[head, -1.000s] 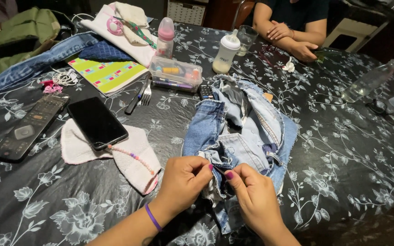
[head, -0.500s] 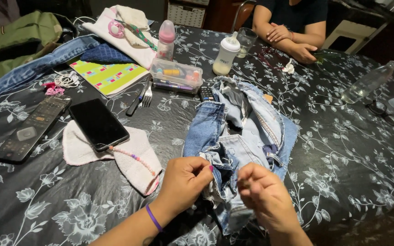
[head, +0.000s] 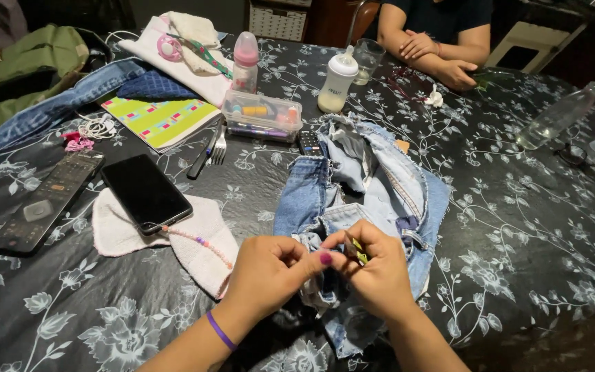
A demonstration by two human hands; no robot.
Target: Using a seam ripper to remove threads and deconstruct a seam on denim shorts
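Both hands meet over the near edge of the crumpled denim piece (head: 366, 200), the left hand (head: 270, 272) pinching its frayed fabric while the right hand (head: 377, 272), touching it, pinches a small yellow-green tool (head: 357, 251), a phone (head: 146, 193) lying well left of them.

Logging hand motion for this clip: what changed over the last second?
The right hand, drawn slightly apart half a second ago, closed back against the left hand; its fingers now pinch a small yellow-green tool over the crumpled blue denim garment. The black smartphone, the remote control and the bottles stayed put.
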